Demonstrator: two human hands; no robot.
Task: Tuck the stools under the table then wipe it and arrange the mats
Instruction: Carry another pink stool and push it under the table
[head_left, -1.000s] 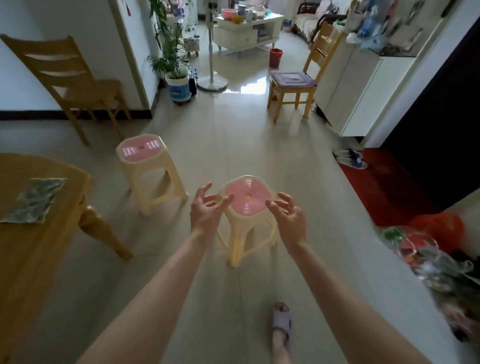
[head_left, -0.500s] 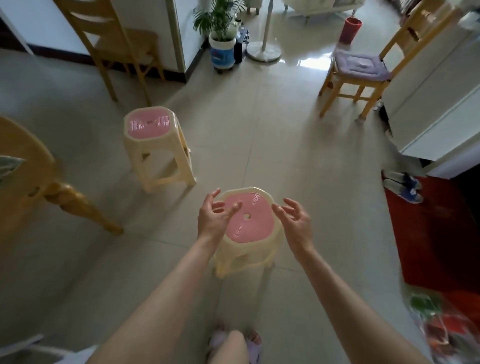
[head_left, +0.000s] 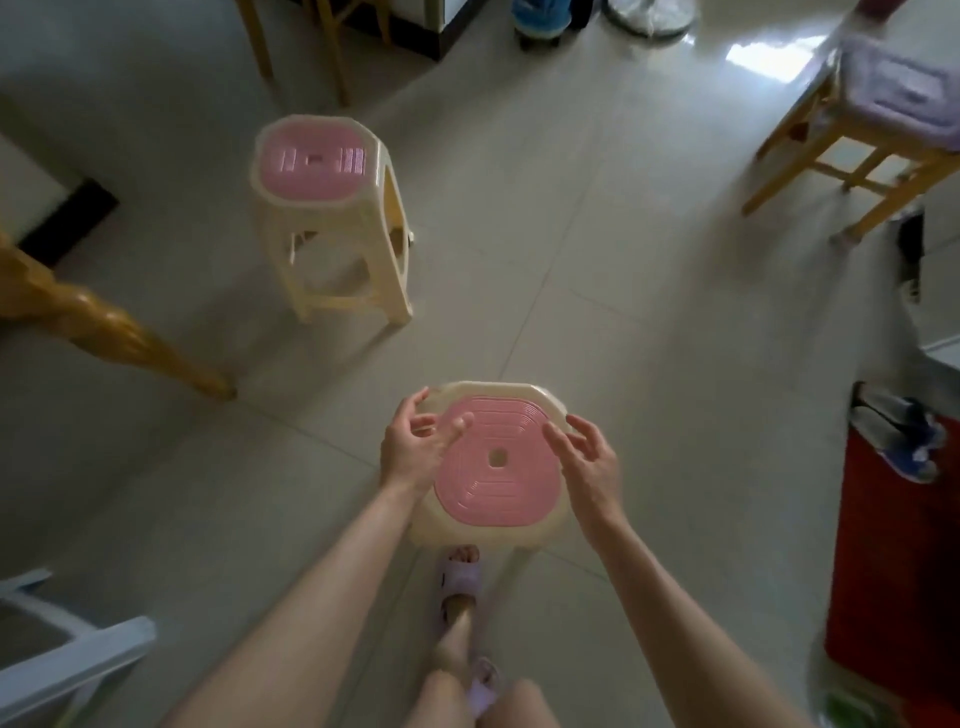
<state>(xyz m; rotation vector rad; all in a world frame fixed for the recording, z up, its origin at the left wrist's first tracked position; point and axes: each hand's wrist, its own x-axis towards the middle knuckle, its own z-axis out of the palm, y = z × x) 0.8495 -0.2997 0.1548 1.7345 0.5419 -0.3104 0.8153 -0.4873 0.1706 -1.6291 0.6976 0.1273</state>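
A cream plastic stool with a pink seat (head_left: 496, 470) stands right below me on the tiled floor. My left hand (head_left: 413, 449) hovers at its left rim with fingers spread and loosely bent, holding nothing. My right hand (head_left: 587, 465) hovers at the right rim, fingers also spread. A second cream stool with a pink seat (head_left: 322, 171) stands farther off to the upper left. The wooden table's carved leg (head_left: 104, 327) shows at the left edge; the tabletop and mats are out of view.
A wooden chair with a purple cushion (head_left: 893, 98) stands at the upper right. A red mat (head_left: 893, 561) with blue slippers (head_left: 904, 431) lies at the right. A white frame (head_left: 67, 660) sits at the lower left. My slippered foot (head_left: 460, 577) is under the near stool.
I have stepped closer and tilted my view down, so the near stool now sits directly under my hands. Both hands stay spread at its rim. The tabletop has left the view.
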